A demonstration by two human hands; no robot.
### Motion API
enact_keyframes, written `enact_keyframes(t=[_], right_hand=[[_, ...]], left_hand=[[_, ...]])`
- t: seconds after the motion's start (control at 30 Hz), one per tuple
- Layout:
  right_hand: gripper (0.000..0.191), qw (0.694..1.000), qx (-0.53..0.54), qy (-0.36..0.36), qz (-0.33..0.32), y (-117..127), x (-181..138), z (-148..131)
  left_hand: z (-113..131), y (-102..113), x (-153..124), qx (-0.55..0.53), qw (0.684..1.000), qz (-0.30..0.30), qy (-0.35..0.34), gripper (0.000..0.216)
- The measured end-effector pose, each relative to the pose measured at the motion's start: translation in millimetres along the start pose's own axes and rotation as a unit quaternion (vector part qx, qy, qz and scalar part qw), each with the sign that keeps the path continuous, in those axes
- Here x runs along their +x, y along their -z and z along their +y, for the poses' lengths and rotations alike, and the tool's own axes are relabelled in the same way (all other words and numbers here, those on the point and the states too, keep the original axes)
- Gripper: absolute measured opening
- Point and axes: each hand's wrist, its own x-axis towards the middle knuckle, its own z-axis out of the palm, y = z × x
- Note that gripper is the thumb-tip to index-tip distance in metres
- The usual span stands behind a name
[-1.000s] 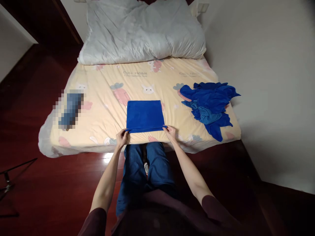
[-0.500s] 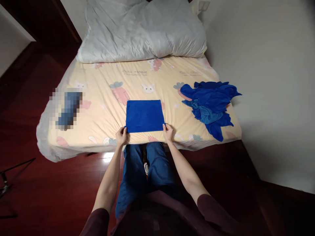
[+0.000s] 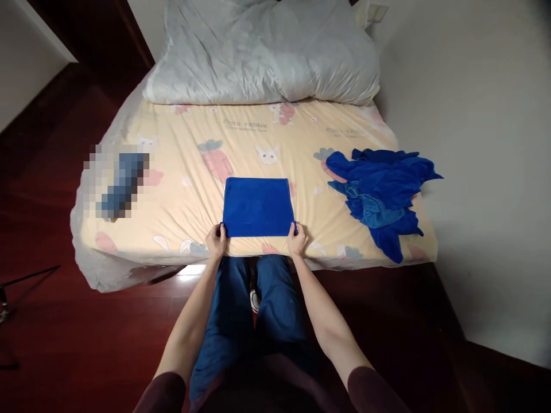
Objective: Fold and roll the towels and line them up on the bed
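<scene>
Blue cloth lies flat near the middle of the frame, a neat four-sided piece on the yellow printed sheet, its near edge close to the front edge of the bed. Left hand at its lower-left corner, thumb and fingers pinching the fabric; right hand does likewise at the lower-right corner. Near edge looks straight between them; whether each pinch takes one layer or more, cannot tell. Main risk, as I judge it: uneven pull. If one hand draws harder, the edge would skew and the corners fall out of line. A pinch catching only the top layer could let any layer beneath slide or bunch. Sheet is creased under and around the cloth; dragging might ruck both together. Little sheet lies between cloth and bed edge, so a long tug towards the jeans, lower centre, could bring the near edge over the side. Loose heap of blue cloths, right of frame, well apart from the right hand; a wide swing of that arm might snag it, and one tip juts past the mattress towards the wall. Pixelated item at left, unreadable, out of the way.
</scene>
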Motion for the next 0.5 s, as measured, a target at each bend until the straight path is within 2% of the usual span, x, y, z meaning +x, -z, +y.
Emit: enact_keyframes(t=[0.4, 0.5], right_hand=[[0.037, 0.999, -0.01, 0.034, 0.039, -3, -1, 3], [0.032, 0.995, -0.019, 0.077, 0.063, -2, -2, 2]], left_hand=[[-11, -7, -5, 0.026, 0.991, 0.053, -0.119, 0.021], [-16, -8, -5, 0.026, 0.986, 0.035, -0.163, 0.023]])
